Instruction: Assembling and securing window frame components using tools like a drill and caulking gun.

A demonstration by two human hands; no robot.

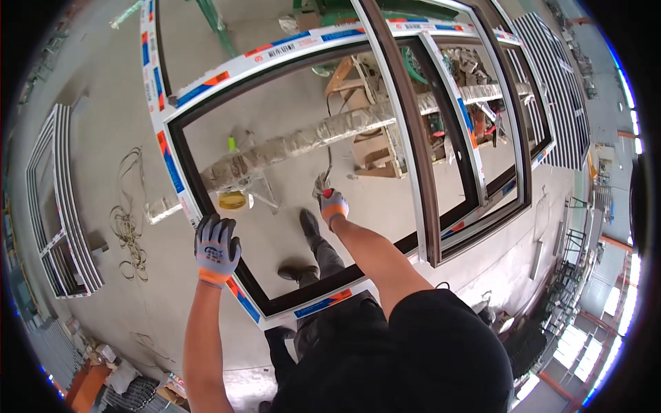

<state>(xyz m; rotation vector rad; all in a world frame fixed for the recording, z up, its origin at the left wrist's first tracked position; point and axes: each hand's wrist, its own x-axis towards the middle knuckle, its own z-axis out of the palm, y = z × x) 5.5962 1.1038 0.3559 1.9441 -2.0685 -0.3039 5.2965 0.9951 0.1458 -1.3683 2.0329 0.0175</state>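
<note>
Clasping a dark, brightly taped frame (323, 302) is the left grip (217, 248); right grip (335, 206) clutches a red object (327, 193).

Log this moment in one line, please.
left hand: touching frame, left side | right hand: holding partly red item | yellow roll: seen through frame | cord: on floor, left

A long, tan-wrapped beam (296, 145) carries a large, dark-and-white rectangular window frame (281, 51); left of the beam, loose brown cord (128, 230) lies on the grey floor (103, 134).
</note>
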